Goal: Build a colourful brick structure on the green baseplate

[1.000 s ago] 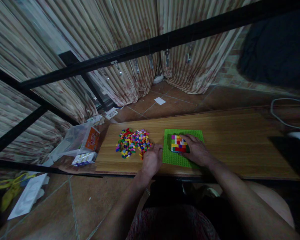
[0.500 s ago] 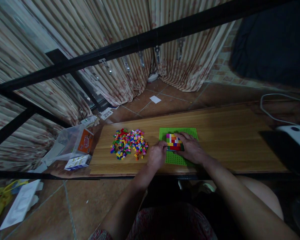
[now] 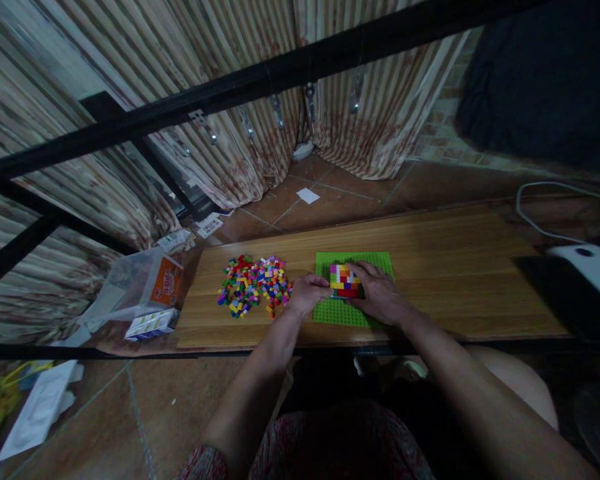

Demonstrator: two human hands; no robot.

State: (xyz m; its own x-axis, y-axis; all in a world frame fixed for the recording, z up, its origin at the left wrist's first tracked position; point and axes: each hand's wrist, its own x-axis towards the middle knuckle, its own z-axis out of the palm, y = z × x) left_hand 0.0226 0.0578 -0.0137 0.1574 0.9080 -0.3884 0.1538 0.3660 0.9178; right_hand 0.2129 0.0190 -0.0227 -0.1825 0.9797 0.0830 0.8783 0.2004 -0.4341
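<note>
A multicoloured block of toy bricks [image 3: 344, 281], with white, yellow, red and purple pieces on top, stands on a green studded baseplate [image 3: 330, 315]. My right hand [image 3: 380, 295] wraps round its right side, thumb at the near edge and fingers at the far edge. At the block's left edge is my left hand [image 3: 307, 292], its fingertips drawn together in a pinch. Whatever lies between those fingertips is too small to make out. Loose toy bricks [image 3: 255, 285] in many colours lie in a spread pile left of my left hand.
The wooden board [image 3: 445, 267] carries the bricks and baseplate. A clear plastic bin [image 3: 135, 283] and a small carton [image 3: 151, 324] stand off its left end. To the right are a black flat panel [image 3: 555, 293] and a white device [image 3: 587, 273]. A dark rail [image 3: 220, 100] crosses above.
My left hand has shifted slightly left, and its fingers now stretch further toward the block's edge. My right hand stays round the block. The whole view has moved a little.
</note>
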